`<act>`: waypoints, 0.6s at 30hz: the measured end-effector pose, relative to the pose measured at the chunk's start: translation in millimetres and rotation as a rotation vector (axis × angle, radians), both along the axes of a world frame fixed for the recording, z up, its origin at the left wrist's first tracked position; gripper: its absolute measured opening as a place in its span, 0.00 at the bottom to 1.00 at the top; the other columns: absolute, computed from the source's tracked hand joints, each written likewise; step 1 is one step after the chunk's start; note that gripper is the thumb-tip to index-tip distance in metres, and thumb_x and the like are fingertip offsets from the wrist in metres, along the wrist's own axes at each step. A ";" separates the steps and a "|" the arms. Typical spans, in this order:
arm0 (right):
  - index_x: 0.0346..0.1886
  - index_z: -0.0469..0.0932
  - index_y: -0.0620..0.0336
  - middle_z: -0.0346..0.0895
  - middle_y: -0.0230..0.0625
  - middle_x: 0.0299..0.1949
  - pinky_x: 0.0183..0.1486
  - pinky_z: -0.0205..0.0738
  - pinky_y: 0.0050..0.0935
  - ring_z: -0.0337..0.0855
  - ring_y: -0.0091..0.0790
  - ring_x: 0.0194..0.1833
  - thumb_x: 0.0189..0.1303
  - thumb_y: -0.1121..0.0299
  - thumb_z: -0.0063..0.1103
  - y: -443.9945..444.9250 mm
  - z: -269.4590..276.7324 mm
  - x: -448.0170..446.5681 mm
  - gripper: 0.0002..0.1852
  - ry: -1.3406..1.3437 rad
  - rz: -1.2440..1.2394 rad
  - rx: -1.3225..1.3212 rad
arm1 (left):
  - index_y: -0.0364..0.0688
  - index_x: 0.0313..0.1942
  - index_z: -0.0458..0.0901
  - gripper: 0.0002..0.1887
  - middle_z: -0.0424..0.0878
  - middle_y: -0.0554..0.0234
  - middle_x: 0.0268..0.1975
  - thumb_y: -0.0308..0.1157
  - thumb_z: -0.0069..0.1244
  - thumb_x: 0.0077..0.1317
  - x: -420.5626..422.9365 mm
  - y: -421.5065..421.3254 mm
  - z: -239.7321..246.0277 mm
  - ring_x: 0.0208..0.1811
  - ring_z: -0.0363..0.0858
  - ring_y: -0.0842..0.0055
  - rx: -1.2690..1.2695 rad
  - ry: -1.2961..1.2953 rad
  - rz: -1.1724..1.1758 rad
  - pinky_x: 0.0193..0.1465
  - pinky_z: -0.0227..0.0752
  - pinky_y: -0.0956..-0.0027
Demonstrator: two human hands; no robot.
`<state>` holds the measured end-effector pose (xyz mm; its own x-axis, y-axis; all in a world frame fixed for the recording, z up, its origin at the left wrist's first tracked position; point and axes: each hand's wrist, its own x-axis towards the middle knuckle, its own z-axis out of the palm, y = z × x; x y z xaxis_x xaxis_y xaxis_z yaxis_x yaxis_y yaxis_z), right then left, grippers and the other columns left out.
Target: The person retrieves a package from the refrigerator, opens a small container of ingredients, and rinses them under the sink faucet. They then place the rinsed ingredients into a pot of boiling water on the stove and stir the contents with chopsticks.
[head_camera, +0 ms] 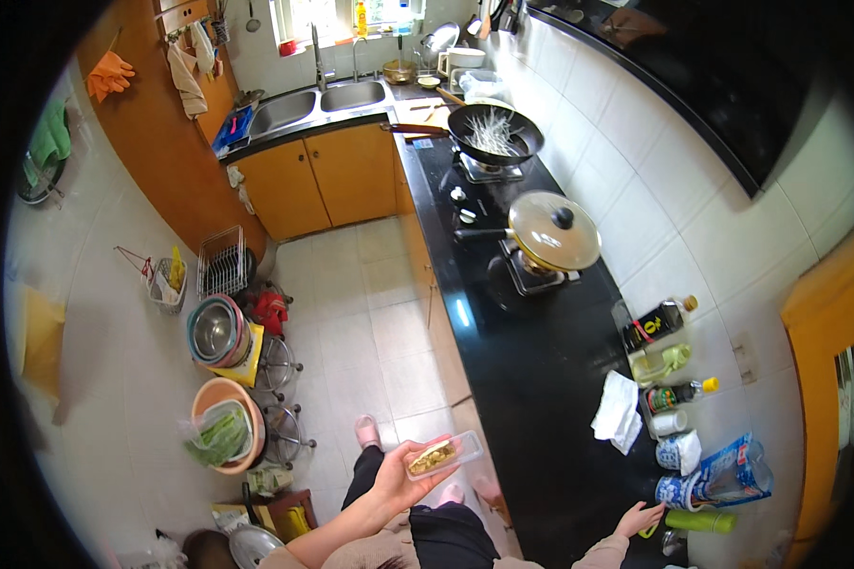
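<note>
My left hand [393, 475] holds a small clear plastic container [467, 448] out over the floor beside the counter. Chopped yellowish-brown food [433, 459] lies inside it. Over at the counter's lower right, my right hand [639, 520] has its fingers stretched out at a blue-and-white jar [676, 491]. Its fingertips meet or nearly meet the jar; contact is hard to tell. Just beyond the fingers lies or stands a green cylindrical container [703, 521]. A blue-and-clear plastic packet [736, 469] is against the jar.
A lidded pan [551, 235] sits on the nearer burner. On the farther one, a wok [494, 135] holds pale strips, its handle jutting over the counter's edge. Bottles [658, 323] line the tiled wall near a white cloth [618, 412]. Basins [217, 331] stand on stools at left.
</note>
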<state>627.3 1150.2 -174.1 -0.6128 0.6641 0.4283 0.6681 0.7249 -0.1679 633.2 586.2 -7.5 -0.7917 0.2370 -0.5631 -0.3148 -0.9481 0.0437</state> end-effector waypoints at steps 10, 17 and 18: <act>0.47 0.71 0.68 0.73 0.49 0.44 0.55 0.66 0.40 0.73 0.48 0.48 0.59 0.81 0.46 -427.5 74.2 -150.0 0.13 0.454 0.617 -0.367 | 0.29 0.61 0.66 0.27 0.69 0.43 0.64 0.33 0.36 0.63 -58.9 -254.9 -2.9 0.67 0.67 0.56 -0.137 0.032 0.197 0.69 0.62 0.52; 0.47 0.71 0.67 0.73 0.45 0.46 0.57 0.67 0.35 0.75 0.43 0.50 0.59 0.83 0.47 -671.9 136.7 -238.7 0.13 0.338 1.020 -0.792 | 0.32 0.59 0.69 0.25 0.72 0.45 0.62 0.32 0.38 0.62 -138.4 -395.4 -16.2 0.65 0.70 0.56 -0.113 0.010 0.381 0.66 0.67 0.53; 0.47 0.71 0.67 0.73 0.45 0.47 0.58 0.67 0.34 0.74 0.41 0.50 0.59 0.83 0.46 -697.8 146.1 -256.1 0.13 0.324 1.038 -0.873 | 0.31 0.59 0.69 0.25 0.72 0.45 0.62 0.32 0.38 0.62 -153.7 -412.4 -19.0 0.64 0.70 0.56 -0.105 0.010 0.397 0.66 0.67 0.53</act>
